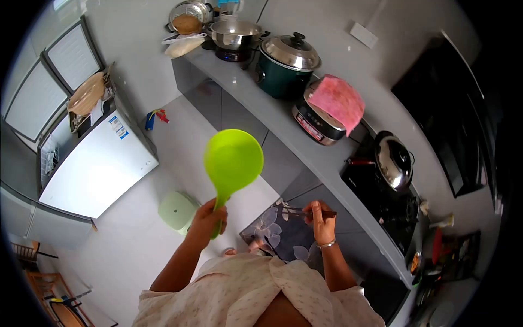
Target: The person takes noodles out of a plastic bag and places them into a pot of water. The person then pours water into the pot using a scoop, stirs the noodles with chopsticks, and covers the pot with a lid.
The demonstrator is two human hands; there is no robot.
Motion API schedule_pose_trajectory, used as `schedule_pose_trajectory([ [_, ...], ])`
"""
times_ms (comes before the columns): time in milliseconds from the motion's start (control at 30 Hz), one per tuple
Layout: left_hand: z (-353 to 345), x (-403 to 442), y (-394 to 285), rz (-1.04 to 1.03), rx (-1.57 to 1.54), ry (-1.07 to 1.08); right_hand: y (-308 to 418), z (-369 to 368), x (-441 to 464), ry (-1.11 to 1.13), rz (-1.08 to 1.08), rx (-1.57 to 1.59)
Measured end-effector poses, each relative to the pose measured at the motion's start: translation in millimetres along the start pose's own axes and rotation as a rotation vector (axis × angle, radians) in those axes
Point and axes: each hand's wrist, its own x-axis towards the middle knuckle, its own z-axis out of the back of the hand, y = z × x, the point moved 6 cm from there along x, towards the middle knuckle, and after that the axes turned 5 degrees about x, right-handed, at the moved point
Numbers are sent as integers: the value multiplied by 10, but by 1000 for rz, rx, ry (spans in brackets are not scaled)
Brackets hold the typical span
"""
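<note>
My left hand (206, 224) is closed around the handle of a bright green ladle (234, 161), a large water scoop in shape. Its round bowl is raised over the floor, and no contents can be made out in it. In my right hand (321, 223) is a pair of dark brown chopsticks (329, 214), gripped near their thick ends, the thin tips pointing left. A bracelet circles the right wrist. Both hands are apart from each other, in front of my body, with the right one nearer the counter.
Along the grey counter (294, 128) stand a steel pot (236, 35), a dark green lidded cooker (283, 76) and a black appliance (318, 122) under a pink cloth (339, 101). A lidded wok (393, 162) sits on the stove (376, 204). A pale green stool (178, 211) and white freezer (101, 169) are leftward.
</note>
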Motion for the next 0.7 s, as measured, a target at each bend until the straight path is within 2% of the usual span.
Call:
schedule_pose_trajectory([
  [33, 116, 83, -76, -13, -37, -46, 6, -108, 173, 15, -1, -8],
  [133, 380, 350, -330, -60, -116, -134, 47, -435, 721, 116, 18, 244],
  [300, 654, 770, -811, -145, -156, -315, 262, -953, 1656, 244, 133, 335],
  [400, 765, 1065, -1157, -183, -127, -398, 379, -1250, 2226, 352, 118, 405],
  [700, 1249, 2108, -2119, -240, -107, -471, 754, -2068, 3546, 466, 232, 477],
])
